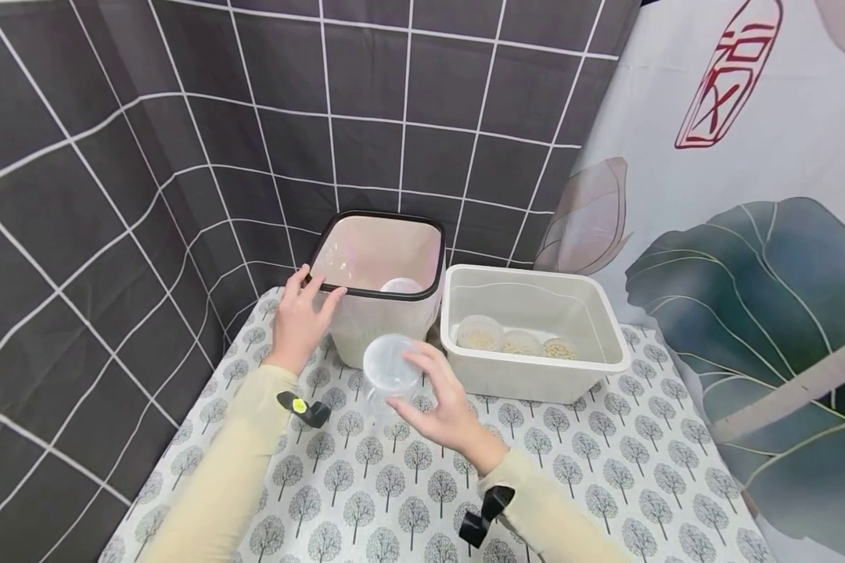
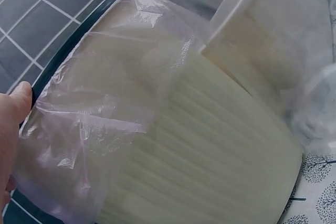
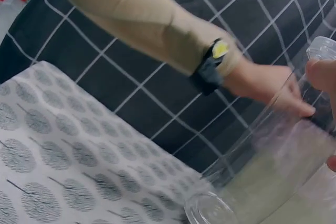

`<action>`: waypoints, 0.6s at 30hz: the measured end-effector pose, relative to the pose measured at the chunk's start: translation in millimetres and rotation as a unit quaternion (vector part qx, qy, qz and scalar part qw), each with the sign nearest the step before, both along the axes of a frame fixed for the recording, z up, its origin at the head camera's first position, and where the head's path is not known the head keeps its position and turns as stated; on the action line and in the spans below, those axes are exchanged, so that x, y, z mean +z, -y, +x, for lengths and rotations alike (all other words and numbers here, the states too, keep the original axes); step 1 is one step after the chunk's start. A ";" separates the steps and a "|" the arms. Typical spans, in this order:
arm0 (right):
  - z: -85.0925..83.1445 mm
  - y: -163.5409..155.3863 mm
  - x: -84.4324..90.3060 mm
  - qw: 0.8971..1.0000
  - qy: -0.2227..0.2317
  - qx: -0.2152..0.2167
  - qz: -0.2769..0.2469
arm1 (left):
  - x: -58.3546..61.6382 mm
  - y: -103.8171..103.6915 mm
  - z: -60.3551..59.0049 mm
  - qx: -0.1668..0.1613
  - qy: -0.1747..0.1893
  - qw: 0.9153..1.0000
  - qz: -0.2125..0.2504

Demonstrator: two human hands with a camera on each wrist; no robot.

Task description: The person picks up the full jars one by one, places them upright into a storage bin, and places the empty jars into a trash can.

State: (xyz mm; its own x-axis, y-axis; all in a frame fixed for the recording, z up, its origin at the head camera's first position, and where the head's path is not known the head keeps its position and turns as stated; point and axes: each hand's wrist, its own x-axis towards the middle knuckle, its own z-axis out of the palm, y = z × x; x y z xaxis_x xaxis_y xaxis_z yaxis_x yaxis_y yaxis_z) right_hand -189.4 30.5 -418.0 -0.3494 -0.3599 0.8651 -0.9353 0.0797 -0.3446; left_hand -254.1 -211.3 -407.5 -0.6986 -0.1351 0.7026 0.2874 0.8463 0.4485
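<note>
My left hand (image 1: 299, 317) rests flat, fingers straight, on the lined bin (image 1: 380, 293) rim, frame centre. My right hand (image 1: 444, 403) grasps a clear cup (image 1: 390, 371) just below it.

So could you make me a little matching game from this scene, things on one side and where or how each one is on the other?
Things:
1. left hand
2. right hand
3. bin
4. white tub

Descriptions:
A. holds three small cups of pale grains
B. holds a clear plastic cup above the tree-print cloth
C. rests on a dark rim at the back left
D. lined with a thin plastic bag, dark rim on top

Pairs: 1-C, 2-B, 3-D, 4-A
</note>
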 end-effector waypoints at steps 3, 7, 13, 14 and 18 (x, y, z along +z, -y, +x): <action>-4.5 -6.7 12.3 1.000 -0.019 -0.003 -0.008 | -1.4 0.9 -1.1 -0.001 -0.001 1.000 0.004; -7.8 -13.8 34.9 0.999 -0.040 -0.006 -0.021 | -2.2 2.3 -1.8 -0.002 -0.005 1.000 0.001; -18.2 -17.6 57.3 0.995 -0.084 -0.011 -0.043 | -0.2 2.1 0.6 -0.002 0.000 1.000 -0.004; -19.8 -17.9 61.2 0.995 -0.092 -0.013 -0.045 | -0.1 1.9 0.8 -0.002 0.000 1.000 -0.004; -26.1 -18.8 74.9 0.992 -0.107 -0.021 -0.055 | -0.1 0.7 0.7 -0.003 -0.008 1.000 -0.011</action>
